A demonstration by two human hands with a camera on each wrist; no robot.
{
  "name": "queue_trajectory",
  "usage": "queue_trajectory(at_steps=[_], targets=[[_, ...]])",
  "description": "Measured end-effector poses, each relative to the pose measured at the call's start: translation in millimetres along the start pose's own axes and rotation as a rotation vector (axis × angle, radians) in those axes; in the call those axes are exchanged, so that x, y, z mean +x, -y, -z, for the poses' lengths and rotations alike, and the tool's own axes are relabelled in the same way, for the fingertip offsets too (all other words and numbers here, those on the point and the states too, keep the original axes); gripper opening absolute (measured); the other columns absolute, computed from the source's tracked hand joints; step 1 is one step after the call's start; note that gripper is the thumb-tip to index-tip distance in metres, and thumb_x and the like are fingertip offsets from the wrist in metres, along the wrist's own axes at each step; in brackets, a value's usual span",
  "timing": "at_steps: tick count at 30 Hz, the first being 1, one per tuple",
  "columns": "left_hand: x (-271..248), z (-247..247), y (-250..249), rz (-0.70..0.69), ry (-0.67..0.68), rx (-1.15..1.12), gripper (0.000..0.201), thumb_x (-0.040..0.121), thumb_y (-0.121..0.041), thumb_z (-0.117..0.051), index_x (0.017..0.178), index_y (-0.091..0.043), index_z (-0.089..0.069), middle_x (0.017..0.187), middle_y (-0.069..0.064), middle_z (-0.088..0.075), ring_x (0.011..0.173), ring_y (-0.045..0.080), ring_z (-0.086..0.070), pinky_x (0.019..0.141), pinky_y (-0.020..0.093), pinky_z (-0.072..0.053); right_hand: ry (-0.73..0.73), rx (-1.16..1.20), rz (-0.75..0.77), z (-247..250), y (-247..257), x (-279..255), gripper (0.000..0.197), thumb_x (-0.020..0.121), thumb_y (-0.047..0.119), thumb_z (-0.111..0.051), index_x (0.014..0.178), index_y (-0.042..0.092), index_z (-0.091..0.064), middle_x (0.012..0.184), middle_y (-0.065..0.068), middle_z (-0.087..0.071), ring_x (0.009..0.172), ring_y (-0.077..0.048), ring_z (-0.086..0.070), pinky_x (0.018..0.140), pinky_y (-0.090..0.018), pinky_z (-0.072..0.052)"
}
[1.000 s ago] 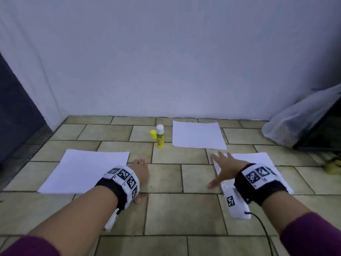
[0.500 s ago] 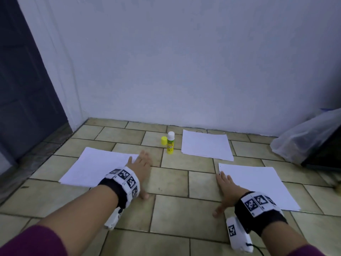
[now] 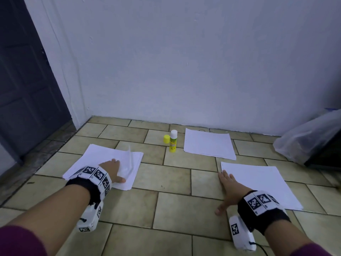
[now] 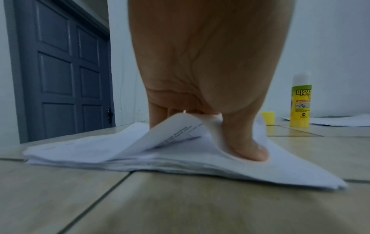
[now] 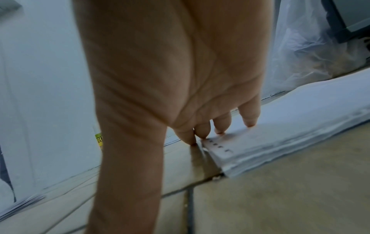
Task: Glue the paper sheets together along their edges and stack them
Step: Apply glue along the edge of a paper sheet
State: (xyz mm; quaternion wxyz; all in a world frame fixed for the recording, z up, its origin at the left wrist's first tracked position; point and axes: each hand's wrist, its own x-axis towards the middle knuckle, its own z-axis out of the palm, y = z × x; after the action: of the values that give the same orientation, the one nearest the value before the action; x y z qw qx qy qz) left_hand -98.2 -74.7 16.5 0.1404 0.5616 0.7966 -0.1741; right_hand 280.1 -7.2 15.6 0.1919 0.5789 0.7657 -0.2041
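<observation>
Three stacks of white paper lie on the tiled floor. My left hand (image 3: 112,169) rests on the left stack (image 3: 92,156). Its thumb (image 4: 246,145) presses down while the top sheet (image 4: 176,129) bulges up, pinched between thumb and fingers. My right hand (image 3: 228,185) lies flat with straight fingers (image 5: 248,117), their tips on the punched left edge of the right stack (image 3: 258,180). It holds nothing. An uncapped yellow glue stick (image 3: 173,141) stands upright between the stacks, its yellow cap (image 3: 166,139) beside it. The third stack (image 3: 208,143) lies by the wall.
A white wall (image 3: 184,71) closes the far side, just behind the third stack. A dark panelled door (image 3: 24,89) is at the left. A clear plastic bag (image 3: 302,137) leans on a dark object at the right. Bare tiles (image 3: 173,204) lie between my hands.
My left hand moved from the floor onto the left stack and raised its top sheet. My right hand drew back to the right stack's left edge. The head view tilted up and left.
</observation>
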Motion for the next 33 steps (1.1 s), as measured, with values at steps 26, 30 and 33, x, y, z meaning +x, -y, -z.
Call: queue_trajectory(at_steps=[26, 30, 33], targets=[[-52.6, 24.6, -174.4, -0.474, 0.063, 0.16, 0.041, 0.103, -0.022, -0.036, 0.142, -0.011, -0.04, 0.138, 0.016, -0.041, 0.127, 0.033, -0.038, 0.099, 0.04, -0.039, -0.277, -0.051, 0.069, 18.4, -25.1, 9.1, 0.036, 0.091, 0.004, -0.051, 0.119, 0.025, -0.058, 0.126, -0.002, -0.048, 0.119, -0.018, -0.045, 0.094, -0.018, -0.033], [-40.9, 23.4, -160.4, -0.566, 0.062, 0.145, 0.067, 0.089, -0.002, -0.056, 0.148, -0.021, -0.03, 0.143, 0.014, -0.03, 0.132, 0.03, -0.032, 0.1, 0.04, -0.042, -0.301, -0.04, 0.106, 18.7, -29.2, 6.8, 0.038, 0.089, 0.002, -0.05, 0.12, 0.023, -0.055, 0.125, 0.0, -0.05, 0.108, -0.013, -0.046, 0.086, -0.015, -0.032], [-35.6, 18.1, -152.5, -0.594, 0.025, 0.13, 0.078, 0.085, -0.006, -0.065, 0.15, -0.028, -0.026, 0.149, 0.009, -0.022, 0.138, 0.026, -0.022, 0.102, 0.041, -0.041, -0.284, -0.065, 0.108, 23.4, -30.1, 6.0, 0.032, 0.089, 0.004, -0.049, 0.111, 0.027, -0.054, 0.124, 0.002, -0.052, 0.097, -0.009, -0.043, 0.081, -0.014, -0.029]])
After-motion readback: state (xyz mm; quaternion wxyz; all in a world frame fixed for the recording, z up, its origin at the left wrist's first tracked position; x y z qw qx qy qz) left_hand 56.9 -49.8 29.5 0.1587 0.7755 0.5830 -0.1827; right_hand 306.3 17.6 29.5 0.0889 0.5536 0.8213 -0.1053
